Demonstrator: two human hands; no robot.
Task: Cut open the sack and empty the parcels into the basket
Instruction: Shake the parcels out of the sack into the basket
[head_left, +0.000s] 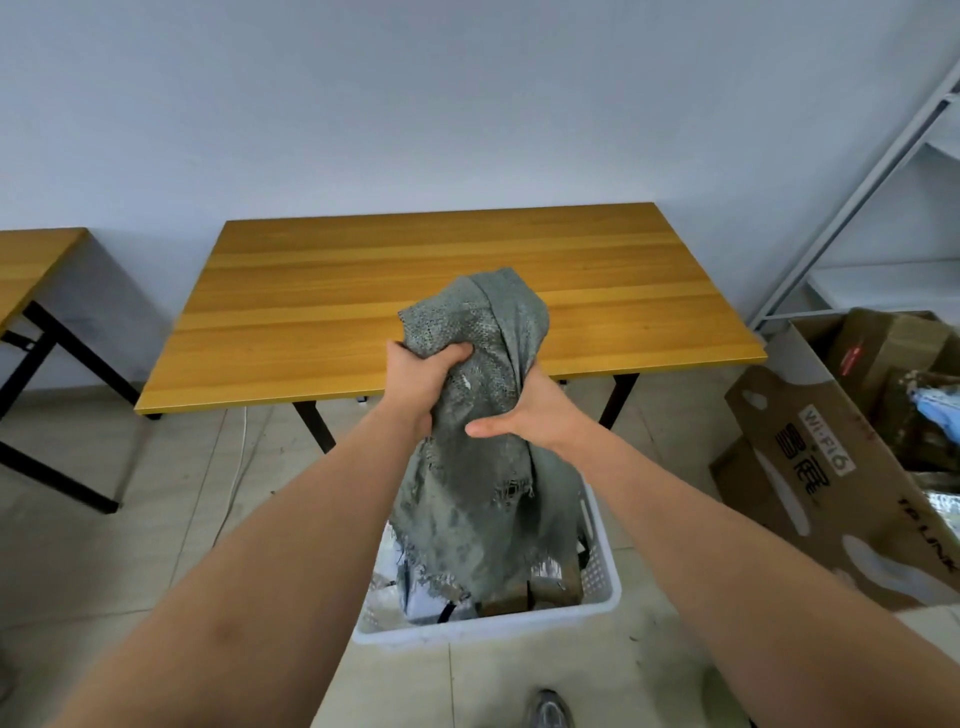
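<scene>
A grey-green woven sack (483, 499) hangs upside down over a white plastic basket (597, 582) on the floor. Its frayed open end dangles into the basket. My left hand (421, 382) grips a bunch of the sack near its top. My right hand (530, 410) holds the sack's right side, thumb stretched across the front. Parcels (540, 592) lie inside the basket: brown cardboard pieces and pale wrapped packets, partly hidden behind the sack.
A wooden table (363, 291) stands just behind the basket, a second one (31, 265) at far left. An open cardboard box (831, 467) with packages sits at right, below a white metal shelf (883, 182). A shoe (548, 709) shows at the bottom.
</scene>
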